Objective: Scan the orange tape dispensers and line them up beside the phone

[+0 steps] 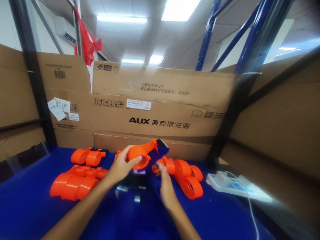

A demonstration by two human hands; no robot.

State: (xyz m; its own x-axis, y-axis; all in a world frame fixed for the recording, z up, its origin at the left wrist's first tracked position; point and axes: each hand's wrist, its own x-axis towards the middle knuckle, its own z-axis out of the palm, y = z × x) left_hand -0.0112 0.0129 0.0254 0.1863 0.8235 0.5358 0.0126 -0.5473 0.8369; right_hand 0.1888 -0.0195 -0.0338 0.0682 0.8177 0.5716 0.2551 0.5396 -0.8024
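- Broadly, a brown cardboard wall [112, 116] is standing across the far side, bearing AUX lettering;
- a blue tabletop [112, 220] is stretching out before it;
- a dark metal post [232, 110] is rising at the far right;
- a row of orange pieces [77, 185] is lying at the left, with a smaller orange pair [93, 157] sitting just beyond it;
- an orange cluster [183, 168] is lying right of the middle;
- a white power strip [240, 190] is resting farther right;
- an orange tape dispenser [143, 150] is being held up over the middle, its dark end pointing far and right;
- the left hand [122, 163] is gripping its ring, thumb crossing the rim;
- the right hand [165, 181] is curling its fingers narrowly just below the dark end; whether it is pinching anything, I cannot tell.
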